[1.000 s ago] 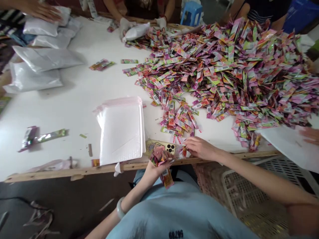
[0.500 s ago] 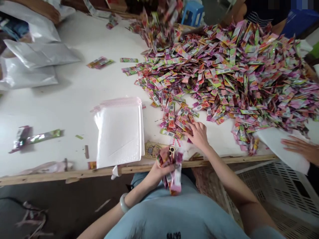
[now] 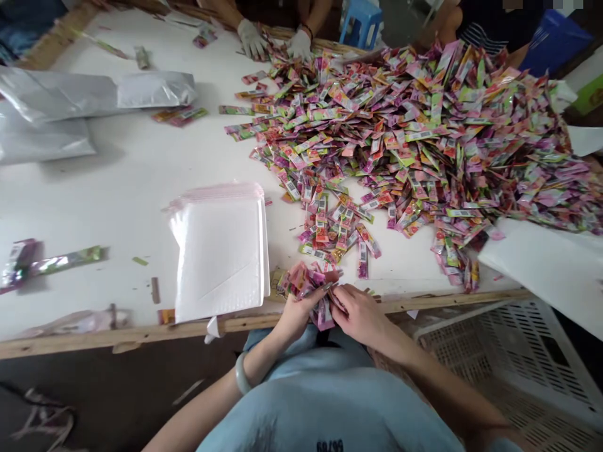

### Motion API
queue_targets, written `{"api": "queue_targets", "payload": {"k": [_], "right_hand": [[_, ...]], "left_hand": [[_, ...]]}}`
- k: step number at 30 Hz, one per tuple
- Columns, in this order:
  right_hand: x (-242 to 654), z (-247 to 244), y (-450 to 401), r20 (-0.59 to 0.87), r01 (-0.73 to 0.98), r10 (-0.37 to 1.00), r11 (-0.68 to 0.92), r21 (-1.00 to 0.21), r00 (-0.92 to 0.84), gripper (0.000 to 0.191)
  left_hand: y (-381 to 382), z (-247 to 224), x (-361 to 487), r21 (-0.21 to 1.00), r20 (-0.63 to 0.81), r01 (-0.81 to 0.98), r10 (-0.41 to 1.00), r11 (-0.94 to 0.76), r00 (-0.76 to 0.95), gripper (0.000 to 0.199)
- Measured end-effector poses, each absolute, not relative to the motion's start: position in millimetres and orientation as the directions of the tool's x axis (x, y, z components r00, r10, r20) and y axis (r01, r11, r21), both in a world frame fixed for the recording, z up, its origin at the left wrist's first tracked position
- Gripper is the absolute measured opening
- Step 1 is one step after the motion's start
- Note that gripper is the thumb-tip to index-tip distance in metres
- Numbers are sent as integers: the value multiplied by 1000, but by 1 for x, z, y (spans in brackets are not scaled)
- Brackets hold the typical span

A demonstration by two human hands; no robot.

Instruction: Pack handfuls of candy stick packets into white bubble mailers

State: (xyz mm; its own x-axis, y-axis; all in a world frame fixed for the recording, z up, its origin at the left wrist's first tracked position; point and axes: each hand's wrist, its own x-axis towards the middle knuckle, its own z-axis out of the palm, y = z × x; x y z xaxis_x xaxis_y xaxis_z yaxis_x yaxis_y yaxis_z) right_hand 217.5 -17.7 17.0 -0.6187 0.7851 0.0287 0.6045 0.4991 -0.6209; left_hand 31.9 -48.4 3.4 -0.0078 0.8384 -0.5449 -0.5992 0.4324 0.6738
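Observation:
At the table's front edge, my left hand is closed around a bunch of small printed sachets in pink, purple and orange. My right hand meets the bunch from the right with its fingers curled together on sachets at that side; how many it holds is hidden. Just beyond my hands, loose sachets lie at the near tip of a large heap of sachets. To my left rests a stack of white padded mailers with pinkish clear flaps.
Filled grey bags lie far left. A co-worker's gloved hands touch the heap's far side. White sheet material overhangs the table edge at right, above a white plastic crate. A blue stool stands behind.
My right hand has drawn back from the loose sachets to the bunch in my left hand. Across the table, sachets that were falling now lie on the heap, and gloved hands show there.

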Motion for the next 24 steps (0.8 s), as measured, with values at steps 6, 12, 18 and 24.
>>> {"api": "queue_targets", "payload": {"k": [6,12,18,24], "right_hand": [[239,10,75,-81,612,638,686,-393,-766,74],[229,-25,153,-102,495,485,839,-225,-869,63],[257,-51,143,310,585,875,480,-654,-371,27],[251,-75,136,109,338,990,72,-938,92,46]], "left_hand": [[-59,1,19,643,-623,-620,778,450,-80,43],[-70,1,16,706,-580,-566,806,425,-118,39],[-65,3,8,673,-584,-593,810,442,-60,41],[-63,10,17,731,-510,-528,860,432,-1,62]]}}
